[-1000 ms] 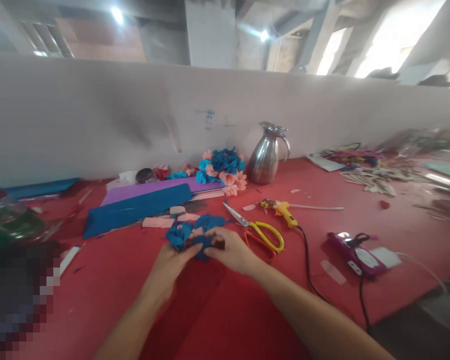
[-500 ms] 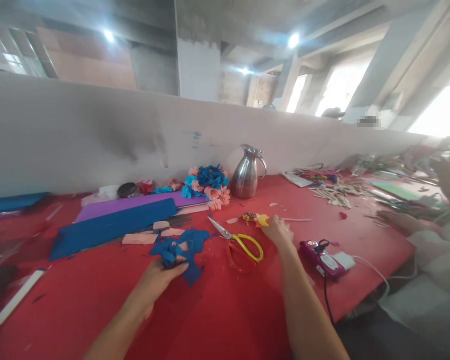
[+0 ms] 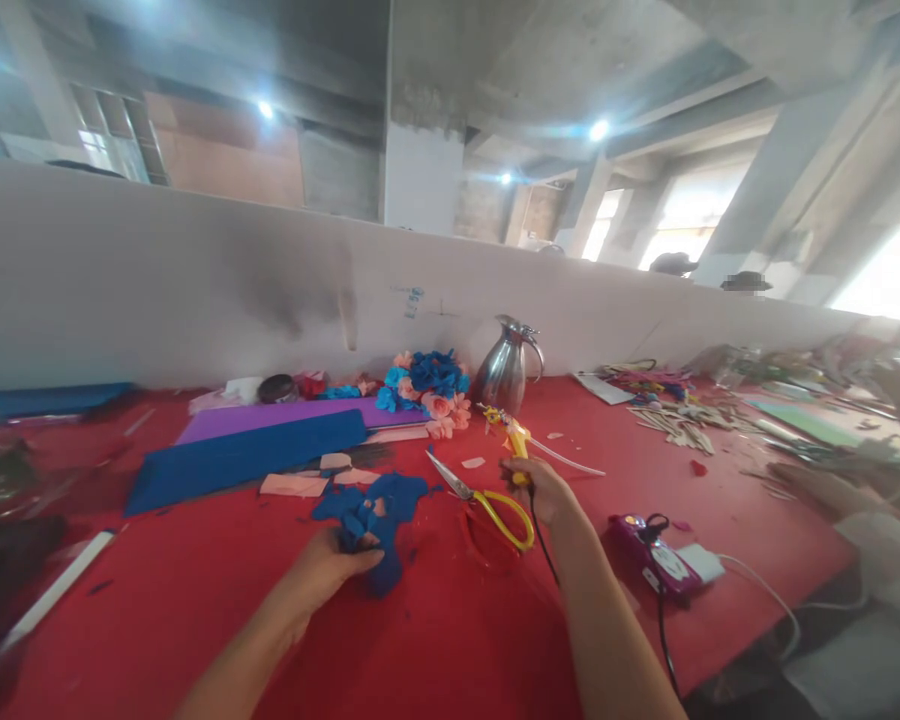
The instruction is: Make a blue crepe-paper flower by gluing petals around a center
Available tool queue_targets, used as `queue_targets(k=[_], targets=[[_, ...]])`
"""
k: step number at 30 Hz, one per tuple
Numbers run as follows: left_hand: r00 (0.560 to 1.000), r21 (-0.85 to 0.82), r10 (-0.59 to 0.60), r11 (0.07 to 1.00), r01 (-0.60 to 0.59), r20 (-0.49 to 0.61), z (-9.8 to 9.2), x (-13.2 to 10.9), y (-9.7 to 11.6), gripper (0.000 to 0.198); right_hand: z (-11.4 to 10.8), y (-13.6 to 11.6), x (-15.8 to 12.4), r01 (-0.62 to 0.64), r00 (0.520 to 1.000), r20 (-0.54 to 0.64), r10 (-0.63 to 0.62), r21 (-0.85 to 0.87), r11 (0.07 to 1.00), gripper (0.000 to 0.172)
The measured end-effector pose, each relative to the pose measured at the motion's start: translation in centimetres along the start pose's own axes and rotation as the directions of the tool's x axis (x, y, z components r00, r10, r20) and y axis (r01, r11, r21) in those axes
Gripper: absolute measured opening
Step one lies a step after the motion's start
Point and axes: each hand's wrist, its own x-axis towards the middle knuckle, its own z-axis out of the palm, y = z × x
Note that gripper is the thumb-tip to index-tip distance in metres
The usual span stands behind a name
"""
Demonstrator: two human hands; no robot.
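Observation:
My right hand [image 3: 541, 490] is wrapped round the handle of a yellow hot glue gun [image 3: 520, 437], raised a little off the table. A whitish glue stick [image 3: 570, 458] sticks out of its back, and a black cord hangs below the hand. My left hand [image 3: 330, 575] pinches dark blue crepe paper [image 3: 356, 520], folded or bunched at the fingers; its exact shape is partly hidden. More blue pieces [image 3: 401, 495] lie just beyond. Between my hands rest scissors [image 3: 487, 500] with yellow and red handles, blades pointing away to the left.
Paper flowers [image 3: 431, 385] and a steel jug [image 3: 506, 365] stand by the white partition [image 3: 285, 270]. Blue sheets [image 3: 247, 460], peach strips [image 3: 292, 485] and a purple power strip [image 3: 652, 555] lie on the red table [image 3: 465, 640]. A co-worker's arm [image 3: 817, 490] rests at right.
My right hand has closed on the glue gun and lifted it, its nozzle now tilted up and away. My left hand keeps the blue paper. The view has shifted slightly.

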Motion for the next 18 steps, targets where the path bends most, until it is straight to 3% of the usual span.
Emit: queue_targets(k=[4,7,8,14,18], targets=[[0.999,-0.004,-0.044,0.999,0.044,0.019,-0.5,0.4,-0.1,0.017,1.8,-1.4,-1.1,-0.061,0.981,0.192,0.016,0.230,0.971,0.023],[0.992,0.045,-0.074,0.997,0.069,0.105,-0.9,0.4,0.3,0.015,2.8,-1.9,-2.0,-0.166,0.948,0.316,0.034,0.398,0.902,0.018],[0.993,0.058,-0.083,0.995,0.078,0.089,-1.1,0.3,0.5,0.014,3.0,-1.9,-2.3,-0.170,0.943,0.331,0.025,0.418,0.893,0.016],[0.977,0.131,-0.212,0.969,0.208,0.015,-1.1,-0.1,1.4,0.014,3.2,-2.7,-4.1,-0.046,0.905,0.408,-0.122,0.378,0.924,0.022],[0.972,0.158,-0.232,0.961,0.226,0.022,-1.0,-0.2,1.5,0.014,2.7,-3.3,-5.1,-0.052,0.859,0.496,-0.124,0.327,0.943,0.031]])
